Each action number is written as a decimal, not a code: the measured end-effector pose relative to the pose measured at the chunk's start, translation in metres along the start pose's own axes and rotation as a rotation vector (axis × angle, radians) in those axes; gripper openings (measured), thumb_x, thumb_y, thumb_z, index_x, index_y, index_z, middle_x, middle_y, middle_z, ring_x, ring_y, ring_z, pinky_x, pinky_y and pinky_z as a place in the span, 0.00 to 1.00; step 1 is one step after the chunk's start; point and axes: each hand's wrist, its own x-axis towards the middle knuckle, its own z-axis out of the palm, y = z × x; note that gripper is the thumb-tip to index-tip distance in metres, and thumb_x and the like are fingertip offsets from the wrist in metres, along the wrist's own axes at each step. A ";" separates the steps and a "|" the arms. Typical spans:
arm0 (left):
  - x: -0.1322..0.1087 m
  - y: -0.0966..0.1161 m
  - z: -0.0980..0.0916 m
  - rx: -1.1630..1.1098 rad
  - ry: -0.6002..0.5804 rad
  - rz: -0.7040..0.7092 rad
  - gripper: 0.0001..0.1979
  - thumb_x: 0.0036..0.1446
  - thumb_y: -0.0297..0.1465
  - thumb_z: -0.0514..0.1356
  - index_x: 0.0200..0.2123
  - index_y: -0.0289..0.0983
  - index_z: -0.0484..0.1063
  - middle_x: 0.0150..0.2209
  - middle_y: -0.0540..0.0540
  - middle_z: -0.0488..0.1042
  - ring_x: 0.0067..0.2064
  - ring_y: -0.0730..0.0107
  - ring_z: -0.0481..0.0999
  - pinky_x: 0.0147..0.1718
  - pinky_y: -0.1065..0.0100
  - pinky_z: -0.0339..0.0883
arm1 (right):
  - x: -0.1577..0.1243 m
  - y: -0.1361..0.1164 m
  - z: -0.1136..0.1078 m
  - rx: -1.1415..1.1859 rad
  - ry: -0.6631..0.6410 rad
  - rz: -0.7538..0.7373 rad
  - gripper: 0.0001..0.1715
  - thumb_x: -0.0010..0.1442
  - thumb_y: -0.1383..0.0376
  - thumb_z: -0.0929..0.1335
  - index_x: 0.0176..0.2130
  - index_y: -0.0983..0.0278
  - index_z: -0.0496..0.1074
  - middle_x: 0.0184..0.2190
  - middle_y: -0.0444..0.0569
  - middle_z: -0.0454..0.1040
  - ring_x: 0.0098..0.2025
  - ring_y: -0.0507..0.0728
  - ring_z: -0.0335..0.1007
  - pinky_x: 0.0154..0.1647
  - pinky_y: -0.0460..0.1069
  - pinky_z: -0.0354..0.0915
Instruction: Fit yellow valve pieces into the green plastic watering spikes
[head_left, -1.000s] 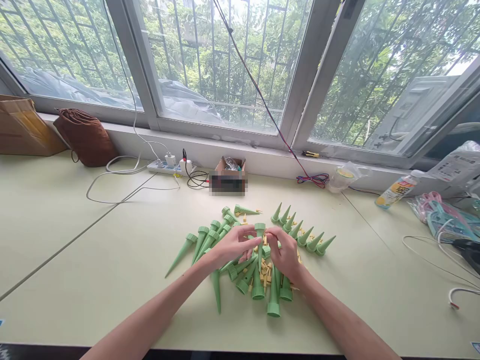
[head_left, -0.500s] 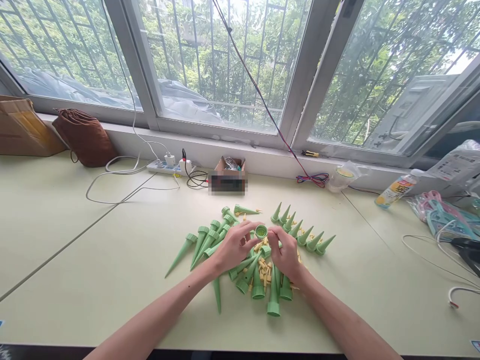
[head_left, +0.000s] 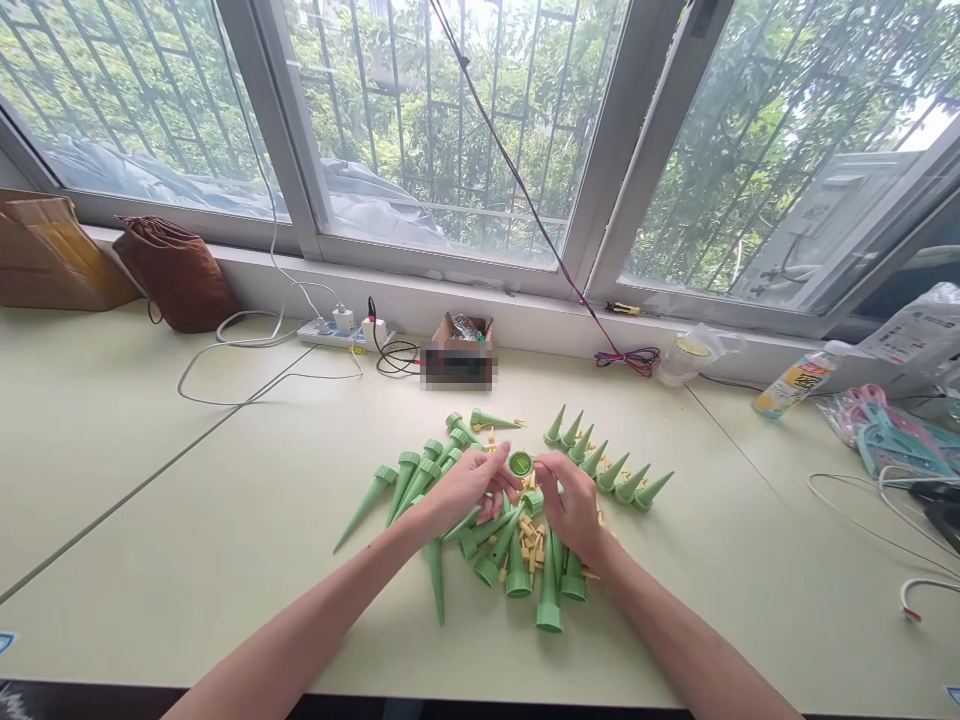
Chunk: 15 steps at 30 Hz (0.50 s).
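Note:
A green plastic watering spike (head_left: 520, 464) is raised over the pile, its round ribbed end facing me. My right hand (head_left: 568, 492) is closed beside it, thumb and fingertips pinched at the spike's right side; any small part between them is hidden. On the other side, my left hand (head_left: 478, 484) has its thumb stretched up and fingers loosely curled apart, close to the rim. Under both hands lie several loose green spikes (head_left: 549, 605) and small yellow plastic valves (head_left: 532, 545).
Green spikes (head_left: 613, 473) stand points up in a slanting row at right. More spikes (head_left: 365, 507) lie at left. Behind are a small open box (head_left: 459, 340), a power strip (head_left: 319, 334), bundled wires (head_left: 628, 359), a bottle (head_left: 799, 380) and a brown pouch (head_left: 176, 275).
My left fingers have loosened from around the spike's rim and dropped below it, the thumb now pointing up. The right hand keeps its pinch, and the spike's end has turned slightly.

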 end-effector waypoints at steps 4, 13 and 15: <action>-0.002 0.004 0.000 -0.134 -0.107 -0.085 0.31 0.58 0.55 0.55 0.30 0.30 0.75 0.26 0.43 0.74 0.18 0.77 0.65 0.14 0.74 0.54 | 0.001 -0.001 -0.001 0.015 -0.062 -0.027 0.10 0.68 0.70 0.60 0.38 0.62 0.68 0.28 0.46 0.70 0.29 0.53 0.66 0.30 0.47 0.62; -0.002 0.004 -0.002 -0.119 -0.152 0.000 0.24 0.59 0.50 0.57 0.35 0.31 0.72 0.24 0.47 0.71 0.20 0.77 0.66 0.16 0.75 0.56 | 0.001 0.001 -0.002 0.035 -0.061 -0.009 0.10 0.68 0.71 0.60 0.36 0.62 0.67 0.25 0.43 0.68 0.25 0.50 0.62 0.28 0.45 0.60; -0.003 0.003 -0.003 0.006 -0.140 0.068 0.23 0.60 0.49 0.56 0.36 0.32 0.71 0.21 0.50 0.68 0.20 0.76 0.65 0.17 0.74 0.56 | 0.001 0.002 -0.002 0.018 -0.048 0.002 0.09 0.68 0.71 0.61 0.36 0.62 0.67 0.25 0.43 0.67 0.24 0.50 0.60 0.26 0.45 0.59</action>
